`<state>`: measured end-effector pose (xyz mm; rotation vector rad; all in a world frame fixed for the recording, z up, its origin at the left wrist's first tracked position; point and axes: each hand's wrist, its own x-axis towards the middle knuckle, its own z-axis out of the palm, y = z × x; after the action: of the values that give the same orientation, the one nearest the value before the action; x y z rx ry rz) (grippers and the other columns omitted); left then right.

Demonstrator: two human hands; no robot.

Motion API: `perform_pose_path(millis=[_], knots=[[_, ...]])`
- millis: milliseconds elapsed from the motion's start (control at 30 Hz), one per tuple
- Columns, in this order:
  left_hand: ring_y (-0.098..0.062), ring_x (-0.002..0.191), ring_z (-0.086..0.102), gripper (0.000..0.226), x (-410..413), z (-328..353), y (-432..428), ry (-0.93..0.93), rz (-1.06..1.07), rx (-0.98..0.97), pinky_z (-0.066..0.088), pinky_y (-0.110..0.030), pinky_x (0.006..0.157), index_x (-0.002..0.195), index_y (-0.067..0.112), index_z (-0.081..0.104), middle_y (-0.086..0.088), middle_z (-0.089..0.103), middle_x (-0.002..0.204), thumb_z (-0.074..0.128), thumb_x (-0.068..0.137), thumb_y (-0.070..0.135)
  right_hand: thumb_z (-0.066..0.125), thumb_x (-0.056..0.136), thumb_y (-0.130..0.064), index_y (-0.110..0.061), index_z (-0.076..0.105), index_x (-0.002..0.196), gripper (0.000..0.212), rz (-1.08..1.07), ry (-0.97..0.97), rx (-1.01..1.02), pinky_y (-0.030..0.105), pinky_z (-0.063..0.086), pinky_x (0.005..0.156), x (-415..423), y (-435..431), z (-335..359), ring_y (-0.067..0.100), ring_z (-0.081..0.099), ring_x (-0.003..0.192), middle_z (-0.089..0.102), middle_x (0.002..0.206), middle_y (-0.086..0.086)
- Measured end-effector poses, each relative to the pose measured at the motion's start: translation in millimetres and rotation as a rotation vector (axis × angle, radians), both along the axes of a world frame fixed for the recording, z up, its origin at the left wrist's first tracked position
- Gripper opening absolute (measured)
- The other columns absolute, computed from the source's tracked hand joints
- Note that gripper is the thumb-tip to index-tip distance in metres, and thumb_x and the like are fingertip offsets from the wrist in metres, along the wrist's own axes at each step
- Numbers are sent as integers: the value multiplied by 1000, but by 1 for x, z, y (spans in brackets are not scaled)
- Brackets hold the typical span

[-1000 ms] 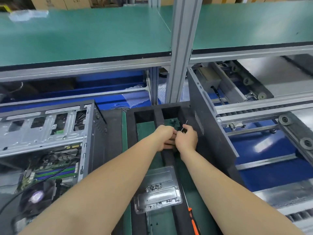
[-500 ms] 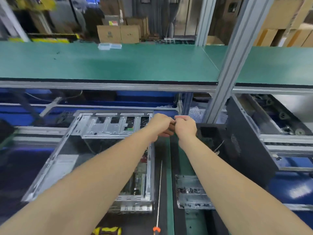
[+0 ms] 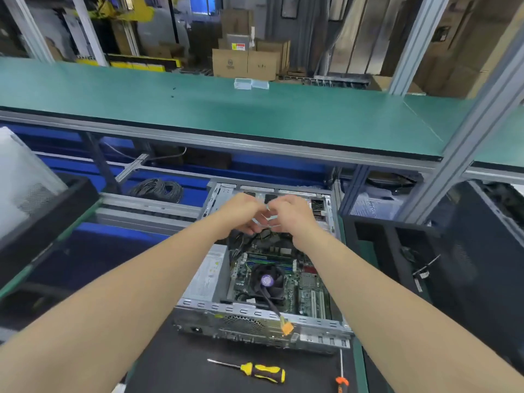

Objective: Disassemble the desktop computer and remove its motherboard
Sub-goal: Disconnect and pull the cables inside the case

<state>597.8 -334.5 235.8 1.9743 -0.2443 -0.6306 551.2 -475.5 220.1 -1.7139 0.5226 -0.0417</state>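
The open desktop computer case (image 3: 255,321) lies on its side on a black mat in front of me. Inside it sit the green motherboard (image 3: 307,290), its round black CPU fan (image 3: 268,279) and the grey power supply (image 3: 207,275). My left hand (image 3: 241,214) and my right hand (image 3: 296,217) meet above the far end of the case, over the drive bay. Their fingers are curled, and they pinch a small pale piece (image 3: 268,219) between them. It is too blurred to identify.
A yellow-and-black screwdriver (image 3: 256,371) and an orange-handled screwdriver (image 3: 341,377) lie on the mat near me. A black side panel (image 3: 479,265) and a black foam tray (image 3: 380,245) stand to the right. A green shelf (image 3: 255,114) overhangs; a cable coil (image 3: 156,190) lies at back left.
Both hands, still held together, have moved left from the black foam tray to above the open case. The view has swung left with them.
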Motion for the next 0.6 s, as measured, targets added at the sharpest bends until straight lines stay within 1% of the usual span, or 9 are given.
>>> perform_pose_path(millis=[100, 200, 300, 333, 367, 433, 500, 567, 600], knots=[[-19, 67, 68, 22, 7, -18, 20, -66, -102, 87, 52, -25, 59, 87, 10, 73, -11, 77, 87, 61, 98, 24, 62, 94, -17, -9, 70, 97, 12, 54, 70, -33, 34, 58, 65, 2, 17, -14, 30, 76, 87, 77, 95, 13], [-21, 72, 74, 22, 13, -42, 32, -140, -194, 188, 56, -27, 62, 86, 7, 75, -7, 78, 84, 59, 97, 16, 65, 92, -17, -6, 69, 96, 12, 108, 133, -80, 38, 62, 74, 1, 29, -31, 26, 74, 81, 77, 91, 14], [-20, 73, 76, 21, 16, -61, 38, -188, -267, 266, 59, -32, 67, 83, 9, 78, -5, 78, 82, 61, 94, 12, 69, 89, -16, -13, 71, 86, 4, 120, 178, -188, 40, 63, 76, 2, 35, -51, 23, 72, 77, 77, 86, 11], [-18, 71, 75, 21, 18, -65, 38, -218, -285, 313, 58, -31, 64, 80, 11, 79, -2, 77, 79, 62, 92, 12, 71, 86, -14, -17, 73, 80, 7, 126, 174, -244, 40, 62, 75, 3, 36, -56, 24, 71, 77, 76, 82, 9], [-17, 72, 73, 21, 20, -68, 37, -260, -297, 368, 54, -29, 62, 79, 14, 79, -1, 76, 77, 62, 90, 11, 72, 83, -14, -21, 74, 74, 11, 143, 166, -309, 37, 60, 70, 5, 38, -61, 22, 69, 76, 74, 78, 4], [-21, 81, 70, 22, 26, -72, 34, -332, -302, 462, 56, -32, 69, 83, 16, 81, -5, 76, 85, 60, 89, 10, 74, 80, -19, -22, 76, 69, 11, 220, 168, -458, 27, 49, 62, 6, 40, -68, 17, 64, 71, 72, 73, -3], [-26, 89, 69, 22, 31, -75, 32, -341, -321, 524, 60, -37, 79, 91, 19, 82, -6, 76, 93, 61, 91, 12, 73, 80, -23, -14, 78, 78, 10, 350, 200, -586, 31, 47, 63, 10, 42, -75, 22, 63, 74, 72, 76, 3], [-27, 93, 67, 31, 34, -78, 30, -284, -388, 539, 56, -34, 76, 102, 19, 81, -6, 74, 99, 54, 93, 7, 70, 83, -24, -9, 73, 84, 15, 494, 246, -708, 34, 47, 61, 14, 46, -82, 28, 63, 76, 68, 77, 7], [-25, 92, 64, 38, 36, -78, 29, -250, -423, 547, 51, -29, 72, 107, 20, 80, -6, 71, 100, 49, 92, 3, 69, 84, -24, -9, 67, 81, 15, 561, 262, -768, 34, 44, 57, 16, 47, -84, 29, 61, 75, 65, 75, 6]])
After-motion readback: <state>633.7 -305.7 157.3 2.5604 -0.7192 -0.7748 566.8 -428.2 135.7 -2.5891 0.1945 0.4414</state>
